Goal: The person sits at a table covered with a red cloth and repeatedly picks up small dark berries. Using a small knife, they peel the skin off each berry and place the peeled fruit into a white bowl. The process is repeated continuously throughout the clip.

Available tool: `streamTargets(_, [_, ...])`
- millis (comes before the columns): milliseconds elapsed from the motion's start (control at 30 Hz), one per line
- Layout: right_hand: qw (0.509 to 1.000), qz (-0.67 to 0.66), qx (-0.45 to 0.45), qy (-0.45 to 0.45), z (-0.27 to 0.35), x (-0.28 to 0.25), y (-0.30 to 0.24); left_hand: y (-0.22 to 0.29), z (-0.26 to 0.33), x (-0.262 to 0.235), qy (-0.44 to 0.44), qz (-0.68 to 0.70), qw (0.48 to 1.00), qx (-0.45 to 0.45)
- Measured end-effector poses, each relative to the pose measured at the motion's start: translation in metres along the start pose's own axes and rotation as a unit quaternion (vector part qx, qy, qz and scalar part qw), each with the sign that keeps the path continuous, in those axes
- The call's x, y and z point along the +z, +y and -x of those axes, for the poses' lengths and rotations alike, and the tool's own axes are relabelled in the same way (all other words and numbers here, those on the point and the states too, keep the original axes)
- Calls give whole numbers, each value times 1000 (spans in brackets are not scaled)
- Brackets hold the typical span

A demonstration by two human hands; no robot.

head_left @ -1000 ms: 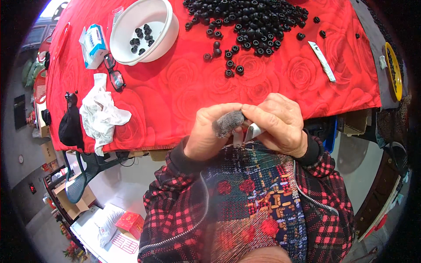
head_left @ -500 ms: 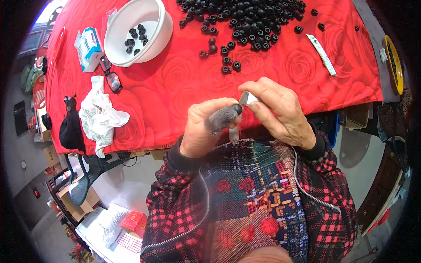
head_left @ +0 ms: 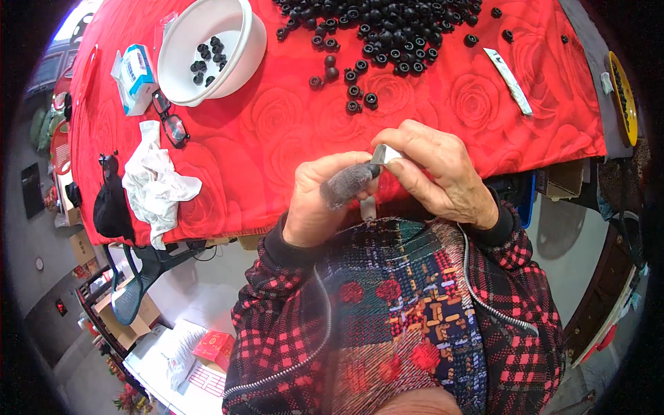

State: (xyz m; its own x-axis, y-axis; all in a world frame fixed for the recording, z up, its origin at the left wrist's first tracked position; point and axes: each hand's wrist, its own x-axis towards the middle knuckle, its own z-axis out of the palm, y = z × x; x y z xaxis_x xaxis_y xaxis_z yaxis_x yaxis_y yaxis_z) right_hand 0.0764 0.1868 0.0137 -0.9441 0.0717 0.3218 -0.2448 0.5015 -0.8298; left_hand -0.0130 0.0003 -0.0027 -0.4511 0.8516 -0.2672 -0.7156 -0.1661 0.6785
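Close in front of my chest, my left hand is closed, pinching a small black round part at its fingertips. A worn grey cover sits on its thumb. Beneath that hand a pale, wrapped-looking tip shows; I cannot tell what it is. My right hand grips a short metal blade with a white wrapping between thumb and fingers. The blade's end meets the black part, whose rest is hidden by my left hand.
A large pile of black round parts lies at the far side of the red tablecloth. A white basin holds several more. Glasses, a tissue pack and a white cloth are left; a white strip lies right.
The blade has tilted more upright and shifted slightly left against the black part. My right fingers have moved a little left with it, while both hands keep their grip.
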Motion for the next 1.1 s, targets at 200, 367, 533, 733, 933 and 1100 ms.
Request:
streamTargets(200, [1000,-14,2,-13,0,-2,4,-3,-1,2,30,-28,999,0])
streamTargets(367, [1000,5,0,-10,3,-1,7,-4,-2,1,24,-10,999,-20])
streamTargets(533, [995,87,-55,-17,17,13,-1,-4,-11,-6,16,78,995,-64])
streamTargets(733, [999,10,-26,34,13,-1,-7,-1,-11,2,50,82,995,-40])
streamTargets(933, [996,-10,-39,85,-5,10,0,1,-9,6,18,83,994,-75])
streamTargets(1100, [991,0,-107,86,-5,14,4,-2,-3,7,-29,144,986,-80])
